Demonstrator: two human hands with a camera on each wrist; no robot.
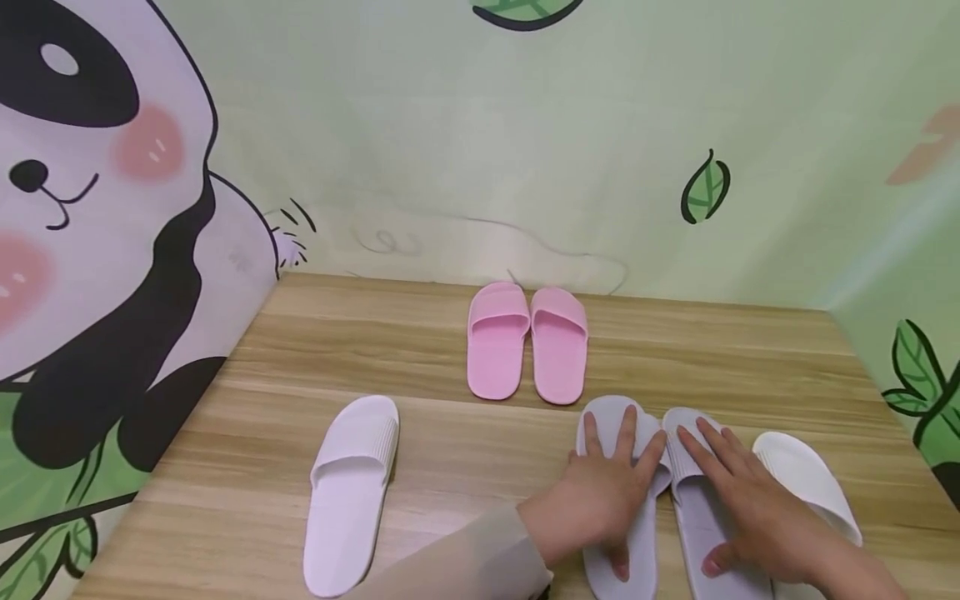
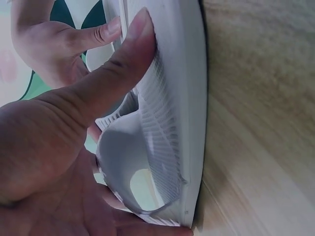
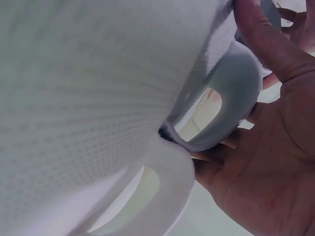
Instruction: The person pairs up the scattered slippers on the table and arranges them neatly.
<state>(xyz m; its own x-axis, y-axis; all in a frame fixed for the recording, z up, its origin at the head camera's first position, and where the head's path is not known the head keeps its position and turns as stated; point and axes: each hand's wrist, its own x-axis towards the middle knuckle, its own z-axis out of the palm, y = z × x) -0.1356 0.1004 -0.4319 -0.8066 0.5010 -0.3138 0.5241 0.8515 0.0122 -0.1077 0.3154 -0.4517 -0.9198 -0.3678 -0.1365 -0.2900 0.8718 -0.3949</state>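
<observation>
On the counter, one pair of slippers lies at 12 o'clock, a single slipper at 8, two slippers side by side under both hands at 5.

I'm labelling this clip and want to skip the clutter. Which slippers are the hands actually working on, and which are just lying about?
In hand:
- left grey slipper, under the left hand
- right grey slipper, under the right hand

Lying about:
- pink pair, side by side near the wall
- white slipper, alone at left
- white slipper, touching the right grey one
</observation>
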